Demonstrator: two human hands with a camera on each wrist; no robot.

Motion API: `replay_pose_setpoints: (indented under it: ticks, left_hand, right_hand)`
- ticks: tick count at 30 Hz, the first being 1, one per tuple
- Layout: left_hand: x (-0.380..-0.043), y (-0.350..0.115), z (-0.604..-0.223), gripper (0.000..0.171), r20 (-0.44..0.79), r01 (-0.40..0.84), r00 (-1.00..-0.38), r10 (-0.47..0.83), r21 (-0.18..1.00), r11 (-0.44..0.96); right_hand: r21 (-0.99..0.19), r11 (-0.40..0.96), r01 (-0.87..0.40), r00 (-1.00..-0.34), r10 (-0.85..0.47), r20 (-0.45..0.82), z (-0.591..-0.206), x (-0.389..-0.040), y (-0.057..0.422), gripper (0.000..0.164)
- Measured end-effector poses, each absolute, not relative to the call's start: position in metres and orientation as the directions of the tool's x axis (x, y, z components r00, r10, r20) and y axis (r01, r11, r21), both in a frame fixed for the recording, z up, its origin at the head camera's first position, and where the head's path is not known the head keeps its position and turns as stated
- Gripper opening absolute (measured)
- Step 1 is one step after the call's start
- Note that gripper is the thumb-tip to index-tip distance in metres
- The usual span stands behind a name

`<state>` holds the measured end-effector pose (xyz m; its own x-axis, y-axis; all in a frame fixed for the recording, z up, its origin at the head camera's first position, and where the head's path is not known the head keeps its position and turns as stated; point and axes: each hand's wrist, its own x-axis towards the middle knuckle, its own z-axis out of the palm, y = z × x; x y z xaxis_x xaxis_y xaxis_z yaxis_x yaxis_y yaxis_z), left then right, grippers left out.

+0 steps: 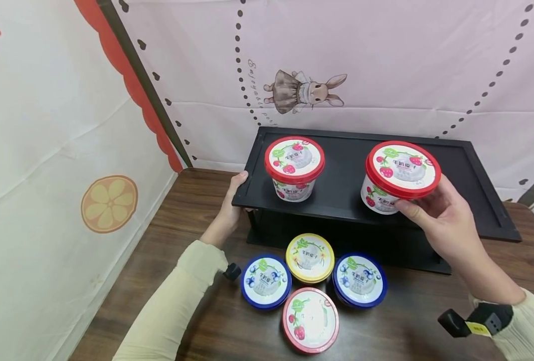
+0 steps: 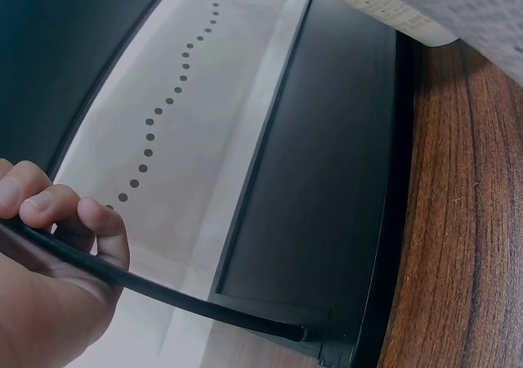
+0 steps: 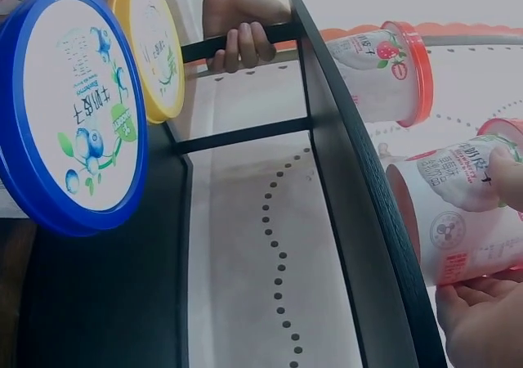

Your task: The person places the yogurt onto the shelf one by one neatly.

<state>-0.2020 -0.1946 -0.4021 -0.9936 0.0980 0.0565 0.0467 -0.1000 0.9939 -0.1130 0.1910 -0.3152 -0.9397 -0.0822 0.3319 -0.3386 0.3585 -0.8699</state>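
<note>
My right hand (image 1: 452,223) holds a white paper tub (image 1: 403,169) with a red lid and strawberry print, thumb on the near side and fingers round the far side. The tub is close over the top board of a black two-tier shelf (image 1: 339,173); its underside shows in the right wrist view. Another red-lidded strawberry tub (image 1: 295,159) stands upright on the left part of that board. At the shelf's left end, my left hand (image 1: 229,203) grips the side, its fingers curled round a thin black post (image 2: 192,302) in the left wrist view.
In front of the shelf, on the brown wooden table (image 1: 167,240), sit several tubs: two blue-lidded (image 1: 265,282), one yellow-lidded (image 1: 310,258) and one red-lidded (image 1: 310,321). A printed cloth (image 1: 384,60) hangs behind the shelf, and another stretch covers the left side.
</note>
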Motion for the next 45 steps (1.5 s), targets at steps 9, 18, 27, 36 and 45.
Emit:
replay_pose_setpoints:
  ticks: [9,18,27,36,45]
  left_hand:
    - [-0.201,-0.194,-0.402,0.057,0.055,0.046,-0.994,0.092,0.994,-0.102]
    - [-0.2,-0.194,-0.401,0.06,0.052,0.043,-0.995,0.091,0.995,-0.089]
    - [-0.199,-0.196,-0.403,0.06,0.064,0.054,-0.993,0.1,0.993,-0.107]
    - [-0.201,-0.193,-0.401,0.057,0.07,0.056,-0.991,0.115,0.991,-0.125]
    - [-0.202,-0.193,-0.403,0.058,0.051,0.039,-0.994,0.093,0.991,-0.125]
  right_hand:
    - [-0.869,0.329,-0.37,-0.929,-0.144,0.341,-0.313,-0.12,0.192,0.073]
    - [-0.857,0.361,-0.367,-0.929,-0.179,0.323,-0.312,-0.125,0.191,0.077]
    - [-0.863,0.382,-0.33,-0.94,-0.214,0.265,-0.313,-0.127,0.193,0.077]
    - [-0.863,0.4,-0.309,-0.942,-0.254,0.22,-0.311,-0.128,0.197,0.077]
    - [-0.87,0.413,-0.27,-0.951,-0.256,0.174,-0.308,-0.129,0.195,0.082]
